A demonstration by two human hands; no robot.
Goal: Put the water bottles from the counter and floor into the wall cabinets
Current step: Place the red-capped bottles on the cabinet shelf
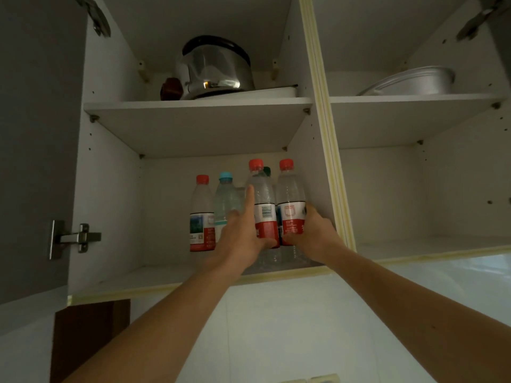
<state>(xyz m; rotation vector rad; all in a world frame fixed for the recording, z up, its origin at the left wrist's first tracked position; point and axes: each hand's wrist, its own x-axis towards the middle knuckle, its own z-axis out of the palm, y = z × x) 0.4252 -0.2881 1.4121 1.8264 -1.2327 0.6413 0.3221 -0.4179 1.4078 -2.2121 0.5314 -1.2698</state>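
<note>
Both my arms reach up into the lower shelf [124, 277] of the left wall cabinet. My left hand [243, 236] grips a red-capped water bottle [262, 200], index finger stretched up along its side and thumb across its red label. Beside it on the right, my right hand [312, 230] grips a second red-capped bottle [290, 194] near the cabinet's right wall. Both bottles stand upright at the shelf's front. Further back stand a red-capped bottle [201, 214] and a blue-capped bottle [225, 200]. A dark-capped bottle [267, 170] peeks out behind.
The upper left shelf carries a steel pot [215, 70] and a dark brown object [170, 88]. The right cabinet holds a metal basin [412, 82] on its upper shelf; nothing shows on its lower shelf [431, 244]. The grey cabinet door [33, 150] hangs open at left.
</note>
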